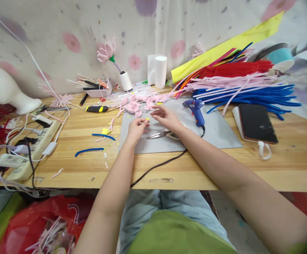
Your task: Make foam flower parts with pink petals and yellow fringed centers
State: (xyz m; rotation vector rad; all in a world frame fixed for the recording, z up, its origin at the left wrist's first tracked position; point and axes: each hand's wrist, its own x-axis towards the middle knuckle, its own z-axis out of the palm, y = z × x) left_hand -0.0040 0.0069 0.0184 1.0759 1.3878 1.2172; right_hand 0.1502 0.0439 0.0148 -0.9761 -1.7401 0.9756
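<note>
Over the grey cutting mat point(222, 135), my left hand point(137, 129) pinches a small yellow piece point(147, 119). Just to its right is my right hand point(166, 117), its fingers curved and slightly apart, with nothing clearly held between them. Below the hands lie scissors point(157, 135), their handles partly hidden by my right forearm. Pink petal-shaped loops of fuzzy pipe cleaner point(132, 107) are heaped just beyond my fingers. A blue hot glue gun point(196, 112) rests on the mat to the right of my right hand.
Bundles of blue pipe cleaners point(248, 94) and red ones point(235, 69) lie at back right. A phone point(258, 122) is at right, a power strip point(34, 151) at left. A pink flower point(107, 52) stands in a white spool point(125, 82). The black cord point(158, 165) crosses the table's front.
</note>
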